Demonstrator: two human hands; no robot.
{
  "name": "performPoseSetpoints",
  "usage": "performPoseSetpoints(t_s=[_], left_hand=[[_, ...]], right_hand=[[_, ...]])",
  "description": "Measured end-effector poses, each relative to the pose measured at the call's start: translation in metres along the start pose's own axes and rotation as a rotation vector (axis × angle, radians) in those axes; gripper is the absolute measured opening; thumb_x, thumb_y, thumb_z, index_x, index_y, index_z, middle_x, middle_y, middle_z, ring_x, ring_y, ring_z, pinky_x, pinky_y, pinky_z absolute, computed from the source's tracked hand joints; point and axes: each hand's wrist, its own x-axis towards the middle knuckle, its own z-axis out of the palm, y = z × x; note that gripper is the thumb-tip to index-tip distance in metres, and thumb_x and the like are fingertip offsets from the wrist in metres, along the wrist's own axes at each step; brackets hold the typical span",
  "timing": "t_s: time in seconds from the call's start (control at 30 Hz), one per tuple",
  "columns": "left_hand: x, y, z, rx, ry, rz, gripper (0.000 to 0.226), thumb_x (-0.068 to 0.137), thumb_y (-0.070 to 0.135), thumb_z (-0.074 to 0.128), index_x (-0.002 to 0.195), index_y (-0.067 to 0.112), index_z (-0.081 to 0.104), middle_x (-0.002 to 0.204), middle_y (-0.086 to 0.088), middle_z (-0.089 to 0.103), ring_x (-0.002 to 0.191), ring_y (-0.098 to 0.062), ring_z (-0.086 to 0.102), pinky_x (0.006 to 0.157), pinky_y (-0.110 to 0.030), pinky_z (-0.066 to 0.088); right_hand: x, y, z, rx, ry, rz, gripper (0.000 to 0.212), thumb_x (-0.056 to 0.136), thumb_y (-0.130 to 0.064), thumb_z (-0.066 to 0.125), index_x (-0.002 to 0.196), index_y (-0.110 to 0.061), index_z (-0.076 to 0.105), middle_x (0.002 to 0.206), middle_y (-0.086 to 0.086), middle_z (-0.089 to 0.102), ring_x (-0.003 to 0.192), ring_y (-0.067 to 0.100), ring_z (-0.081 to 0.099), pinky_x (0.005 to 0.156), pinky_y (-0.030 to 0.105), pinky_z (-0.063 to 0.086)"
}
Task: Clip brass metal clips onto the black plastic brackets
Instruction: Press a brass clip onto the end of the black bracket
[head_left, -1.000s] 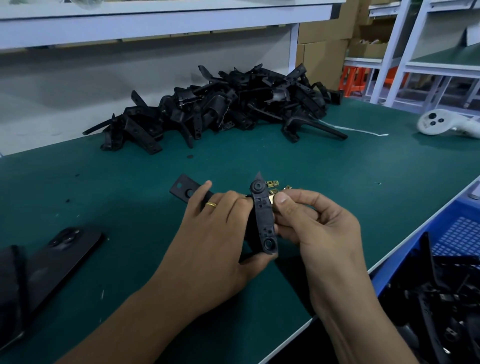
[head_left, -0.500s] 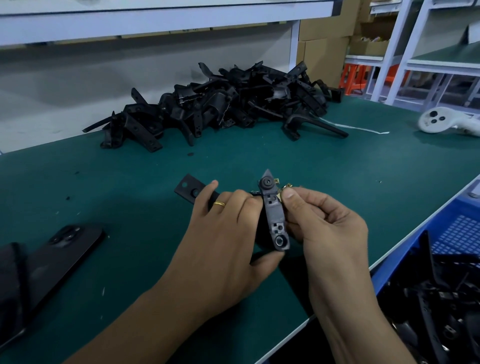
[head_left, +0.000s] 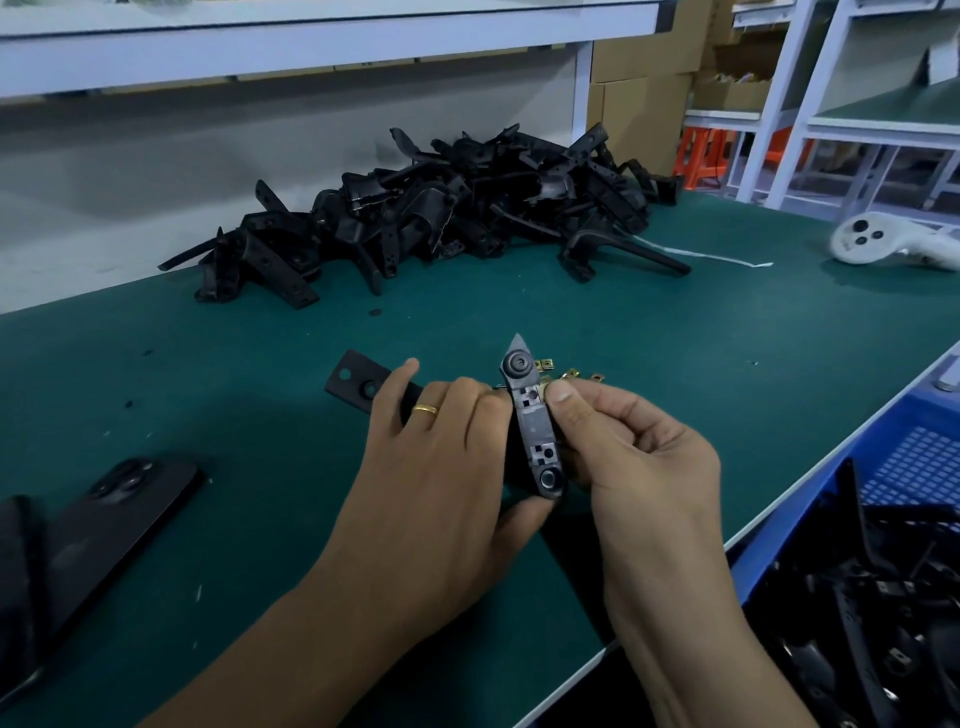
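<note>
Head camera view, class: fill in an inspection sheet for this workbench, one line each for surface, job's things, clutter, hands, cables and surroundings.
Surface: green bench mat, a few specks on it.
Job's things: black plastic bracket held upright between both hands; loose brass clips on the mat behind it; heap of black brackets at the back; more black brackets in the blue crate at right.
Clutter: black phone lying at left; white controller at far right.
Hands: left hand grips the bracket; right hand pinches a clip against its edge.
Cables: white cord beside the heap.
Surroundings: white shelf above; cardboard boxes; orange stools.
</note>
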Motion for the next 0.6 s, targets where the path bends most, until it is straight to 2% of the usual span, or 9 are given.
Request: performPoseSetpoints(t_s=[0.2,0.3,0.37,0.43,0.5,0.53,0.6], left_hand=[[-0.001,0.000,-0.001,0.051,-0.015,0.005,0.059,0.082,0.056,0.055,0.123,0.014,0.050,0.113,-0.001,0.057,0.107,-0.026,0.057,0.118,-0.059,0.030],[-0.003,-0.008,0.000,0.036,-0.040,-0.041,0.059,0.086,0.058,0.052,0.124,0.014,0.054,0.116,-0.002,0.059,0.108,-0.027,0.059,0.118,-0.059,0.031],[-0.005,-0.013,0.000,-0.012,-0.068,-0.109,0.061,0.087,0.064,0.049,0.126,0.018,0.054,0.117,0.002,0.059,0.110,-0.023,0.060,0.120,-0.055,0.029],[-0.002,-0.016,0.001,-0.106,-0.054,-0.155,0.059,0.086,0.070,0.049,0.125,0.025,0.053,0.115,0.009,0.057,0.111,-0.018,0.059,0.122,-0.050,0.027],[-0.001,-0.018,0.001,-0.189,-0.050,-0.181,0.057,0.084,0.075,0.050,0.120,0.031,0.052,0.111,0.016,0.054,0.111,-0.012,0.055,0.123,-0.044,0.027],[-0.002,-0.019,0.001,-0.220,-0.050,-0.194,0.056,0.083,0.078,0.049,0.117,0.033,0.052,0.109,0.018,0.052,0.110,-0.010,0.052,0.121,-0.040,0.029],[-0.003,-0.021,0.001,-0.285,-0.047,-0.230,0.050,0.082,0.080,0.048,0.108,0.038,0.051,0.103,0.023,0.050,0.103,-0.006,0.046,0.110,-0.034,0.035]], right_hand=[[0.000,0.002,0.000,-0.055,-0.056,-0.029,0.004,0.089,-0.010,0.077,0.088,-0.008,0.080,0.078,0.012,0.078,0.067,0.016,0.073,0.061,0.020,0.057],[0.004,0.003,-0.002,-0.158,-0.158,-0.040,0.010,0.093,-0.013,0.074,0.093,-0.016,0.083,0.090,0.006,0.080,0.086,0.020,0.078,0.075,0.025,0.061],[0.005,0.004,-0.003,-0.232,-0.254,-0.040,0.016,0.096,-0.012,0.070,0.097,-0.021,0.083,0.095,0.000,0.080,0.093,0.017,0.077,0.080,0.025,0.060],[0.015,0.002,-0.010,-0.461,-0.229,-0.164,0.018,0.096,-0.013,0.069,0.095,-0.027,0.081,0.096,-0.008,0.079,0.093,0.009,0.074,0.084,0.022,0.056],[0.034,-0.005,-0.027,-0.803,-0.097,-0.319,0.015,0.094,-0.018,0.071,0.093,-0.032,0.078,0.096,-0.013,0.074,0.091,0.004,0.069,0.085,0.021,0.051],[0.044,-0.011,-0.037,-0.980,-0.043,-0.370,0.014,0.093,-0.021,0.071,0.095,-0.033,0.078,0.097,-0.013,0.070,0.092,0.005,0.067,0.085,0.021,0.050],[0.060,-0.018,-0.052,-1.247,0.007,-0.390,0.016,0.094,-0.025,0.069,0.108,-0.031,0.077,0.102,-0.006,0.063,0.102,0.019,0.064,0.089,0.030,0.047]])
